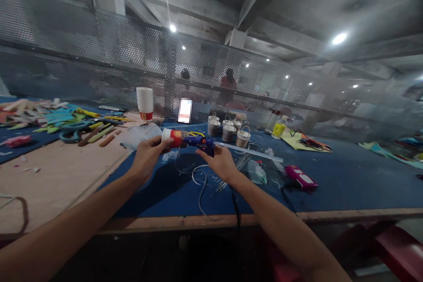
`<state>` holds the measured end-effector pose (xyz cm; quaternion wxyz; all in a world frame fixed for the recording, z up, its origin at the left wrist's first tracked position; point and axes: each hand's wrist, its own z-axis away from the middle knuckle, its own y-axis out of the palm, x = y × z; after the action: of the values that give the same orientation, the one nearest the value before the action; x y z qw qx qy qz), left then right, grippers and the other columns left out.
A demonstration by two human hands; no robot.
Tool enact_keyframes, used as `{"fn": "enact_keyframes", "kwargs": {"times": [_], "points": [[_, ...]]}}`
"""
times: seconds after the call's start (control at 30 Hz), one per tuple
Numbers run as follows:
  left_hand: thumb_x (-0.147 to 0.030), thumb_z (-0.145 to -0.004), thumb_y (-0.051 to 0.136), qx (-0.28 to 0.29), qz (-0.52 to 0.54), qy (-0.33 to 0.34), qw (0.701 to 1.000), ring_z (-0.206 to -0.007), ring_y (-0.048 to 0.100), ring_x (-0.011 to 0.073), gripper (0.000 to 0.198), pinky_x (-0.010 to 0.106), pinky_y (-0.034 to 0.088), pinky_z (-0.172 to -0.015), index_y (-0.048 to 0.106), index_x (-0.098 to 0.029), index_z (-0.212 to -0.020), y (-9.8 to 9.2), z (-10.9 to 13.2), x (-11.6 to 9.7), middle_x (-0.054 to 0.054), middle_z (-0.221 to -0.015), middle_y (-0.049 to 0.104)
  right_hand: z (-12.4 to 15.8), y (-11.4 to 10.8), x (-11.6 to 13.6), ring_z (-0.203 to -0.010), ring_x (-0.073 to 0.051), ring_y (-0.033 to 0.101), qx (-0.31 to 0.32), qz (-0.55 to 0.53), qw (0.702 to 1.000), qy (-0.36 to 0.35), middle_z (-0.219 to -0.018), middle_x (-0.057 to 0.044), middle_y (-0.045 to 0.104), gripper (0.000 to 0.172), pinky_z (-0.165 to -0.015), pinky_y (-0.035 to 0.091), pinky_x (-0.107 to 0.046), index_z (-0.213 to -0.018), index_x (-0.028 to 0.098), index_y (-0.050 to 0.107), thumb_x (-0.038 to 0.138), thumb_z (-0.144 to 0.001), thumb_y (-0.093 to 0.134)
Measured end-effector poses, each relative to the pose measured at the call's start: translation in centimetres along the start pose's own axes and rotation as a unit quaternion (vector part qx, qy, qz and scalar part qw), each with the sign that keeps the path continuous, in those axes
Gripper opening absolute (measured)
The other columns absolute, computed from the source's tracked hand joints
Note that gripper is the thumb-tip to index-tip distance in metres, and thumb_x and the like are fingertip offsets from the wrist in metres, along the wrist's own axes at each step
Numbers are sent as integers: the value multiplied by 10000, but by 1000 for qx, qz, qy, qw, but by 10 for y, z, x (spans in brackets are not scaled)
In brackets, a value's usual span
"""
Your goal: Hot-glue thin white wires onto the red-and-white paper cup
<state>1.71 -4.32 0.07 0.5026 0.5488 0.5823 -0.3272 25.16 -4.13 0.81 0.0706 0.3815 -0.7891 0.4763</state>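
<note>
My left hand (148,155) is closed around a red and white paper cup (172,137), held on its side above the blue table top. My right hand (220,161) grips a blue glue gun (198,142) whose nozzle points left and meets the cup's base. The gun's black cord (235,205) hangs down off the table's front edge. Loose pale cord (199,180) lies on the table under my hands.
A stack of paper cups (145,102) stands at the back left beside scattered coloured sticks (82,125). Several small rope-wrapped baskets (228,131) stand behind my hands, with a pink object (300,177) to the right. A perforated metal screen (99,61) closes the far side; people sit behind it.
</note>
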Motion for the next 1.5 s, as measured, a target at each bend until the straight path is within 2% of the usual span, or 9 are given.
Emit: {"fn": "enact_keyframes", "kwargs": {"times": [0.17, 0.37, 0.77, 0.97, 1.1, 1.33, 1.5], "points": [[-456, -717, 892, -7, 2, 3, 1000, -833, 715, 212, 325, 307, 551, -784, 841, -187, -892, 0, 0, -2, 76, -898, 806, 1, 1, 0, -880, -266, 749, 0, 13, 1000, 0, -892, -66, 812, 399, -761, 517, -316, -1100, 235, 818, 587, -961, 692], [-449, -696, 903, -9, 7, 4, 1000, -808, 701, 198, 351, 291, 549, -751, 831, -175, -904, -1, -2, 0, 65, -880, 791, 1, 2, 0, -916, -275, 756, 4, 28, 1000, -6, -941, -74, 822, 389, -753, 507, -308, -1085, 243, 822, 588, -961, 693], [-477, -694, 905, -19, -2, -2, 1000, -827, 692, 211, 312, 305, 554, -806, 831, -227, -865, 1, 2, -6, 29, -854, 782, 2, -2, 4, -970, -294, 769, 24, 17, 1000, 2, -993, -88, 831, 365, -749, 491, -311, -1107, 216, 822, 535, -969, 709], [-468, -690, 909, -16, 2, -3, 1000, -844, 690, 220, 332, 320, 554, -816, 830, -207, -879, 0, 1, -6, 44, -870, 782, 4, -1, 4, -894, -256, 762, 26, 8, 1000, 5, -947, -56, 831, 350, -733, 492, -289, -1081, 232, 821, 543, -963, 714], [-451, -674, 914, -21, 12, -7, 1000, -831, 686, 200, 359, 317, 550, -823, 834, -199, -916, 1, 1, -5, 44, -880, 788, 3, -1, 3, -947, -266, 763, 29, 35, 999, 3, -985, -73, 831, 379, -757, 493, -292, -1100, 217, 816, 553, -971, 698], [-477, -649, 911, -23, -1, -1, 1000, -830, 699, 240, 350, 350, 565, -793, 826, -220, -871, 0, -2, -4, 37, -854, 784, 3, -2, 6, -969, -258, 766, 46, 47, 998, 15, -1012, -64, 834, 354, -763, 490, -282, -1131, 232, 814, 530, -984, 692], [-457, -643, 923, -25, 20, -4, 999, -817, 680, 205, 357, 319, 550, -801, 836, -222, -898, 0, -3, -1, 21, -864, 785, 4, -1, 5, -964, -253, 764, 46, 60, 997, 11, -1003, -68, 834, 361, -781, 493, -280, -1112, 220, 811, 535, -983, 691]]}}
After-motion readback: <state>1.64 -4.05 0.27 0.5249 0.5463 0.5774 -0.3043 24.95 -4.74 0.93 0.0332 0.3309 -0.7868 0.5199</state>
